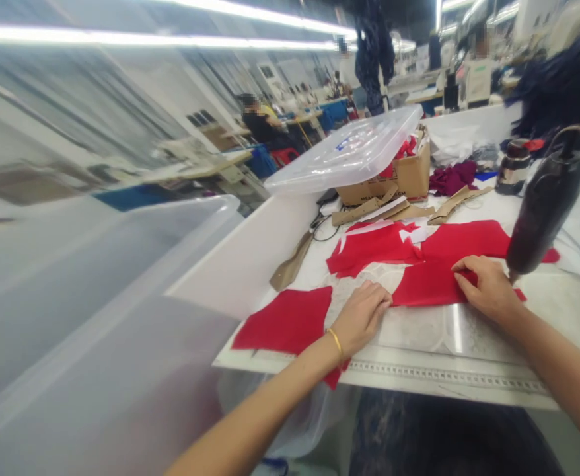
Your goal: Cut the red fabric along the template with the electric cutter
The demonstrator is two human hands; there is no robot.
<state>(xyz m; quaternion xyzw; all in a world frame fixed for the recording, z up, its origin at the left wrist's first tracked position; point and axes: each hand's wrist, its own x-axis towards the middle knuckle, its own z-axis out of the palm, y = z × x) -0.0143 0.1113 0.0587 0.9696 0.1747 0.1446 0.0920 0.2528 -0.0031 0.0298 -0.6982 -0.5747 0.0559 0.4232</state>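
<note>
A red fabric piece (426,285) lies flat on the white table (403,340). At its left corner is my left hand (362,316), fingers bent and close together, fingertips on the cloth's edge. My right hand (485,289) pinches the upper part of the same piece between thumb and forefinger. Another red piece (287,320) lies to the left, partly under my left wrist and hanging over the front edge. More red fabric (374,250) is spread behind, with white scraps on it. A dark, bottle-shaped object (547,205) stands beside my right hand.
A cardboard box (411,175) with a tilted clear plastic lid (354,149) stands at the back, brown pattern strips (364,210) before it. A dark jar (512,166) is at back right. A measuring tape (448,375) runs along the front edge. Large plastic bins (171,264) stand left.
</note>
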